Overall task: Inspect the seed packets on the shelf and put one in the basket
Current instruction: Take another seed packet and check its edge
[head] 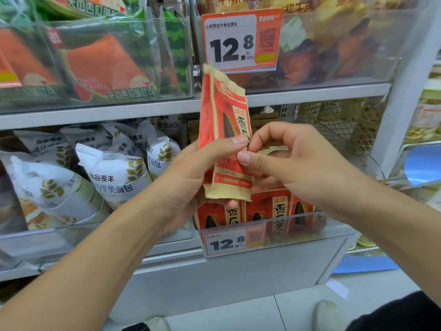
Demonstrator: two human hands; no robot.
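Item 1, your left hand (191, 173): wrapped around the lower half of a red sunflower seed packet (224, 130), thumb across its face, fingers behind. The grip keeps the packet upright and tilted toward you, printed side out, which suits reading it.

Item 2, your right hand (284, 158): thumb and forefinger pinching the packet's right edge at mid-height, other fingers curled; likely steadying or turning it for inspection.

Item 3, stock bin (338, 225): clear-fronted, just below and beyond your hands, holding more identical seed packets (269, 209) standing in a row. A price label (235, 242) reading 12.8 is clipped to its front.

Item 4, left of the bin: white bread bags (112, 177) with a wheat emblem, heaped in the neighbouring bin.

Item 5, shelf above: watermelon-print toast packs (105, 68) far left, a second 12.8 price tag (241, 41) behind the packet's top, blurred pastries to the right.

Item 6, basket: not in view; the packet is in hand and not yet deposited.
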